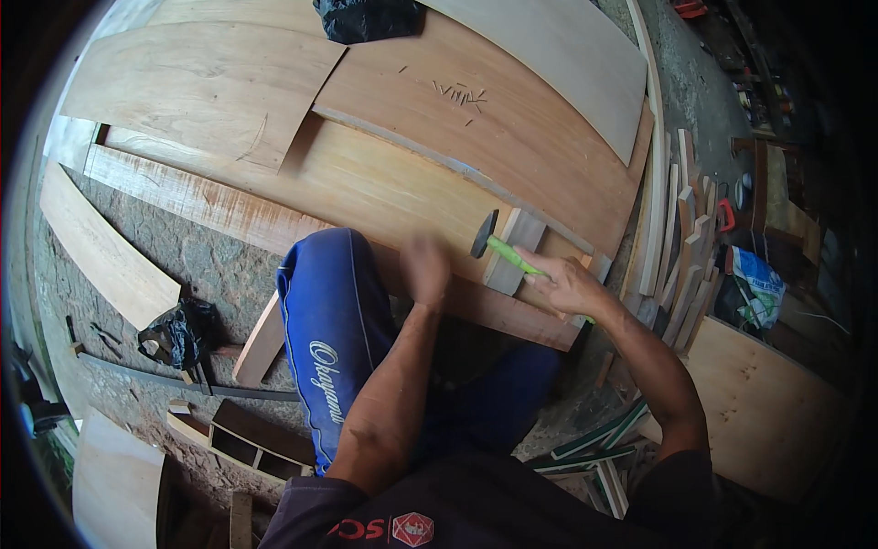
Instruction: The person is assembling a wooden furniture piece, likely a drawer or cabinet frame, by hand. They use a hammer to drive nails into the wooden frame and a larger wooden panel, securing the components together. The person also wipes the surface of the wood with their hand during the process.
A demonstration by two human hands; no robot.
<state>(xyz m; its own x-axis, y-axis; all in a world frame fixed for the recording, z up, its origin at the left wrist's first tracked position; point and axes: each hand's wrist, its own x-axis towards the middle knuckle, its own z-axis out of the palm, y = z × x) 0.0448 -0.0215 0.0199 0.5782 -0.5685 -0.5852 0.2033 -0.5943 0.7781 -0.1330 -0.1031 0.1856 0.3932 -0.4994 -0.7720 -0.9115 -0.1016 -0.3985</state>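
Observation:
My right hand (571, 285) is closed round the green handle of a hammer (514, 254), whose dark head points left, close to a pale wooden crosspiece (519, 229). My left hand (424, 265) is smeared by motion, so its fingers cannot be made out. It is over the near rail (210, 203) of a wooden frame, beside my knee. Inside the frame a light plywood panel (366, 178) shows. A small scatter of nails (462, 93) lies on the brown plywood sheet beyond it.
At the far edge, a black plastic bag (370, 18) rests on the sheets. Wood strips (686, 229) are stacked at the right, near a blue-and-white sack (757, 284). On the left floor are a curved board (110, 242), another black bag (178, 331) and pliers (105, 339).

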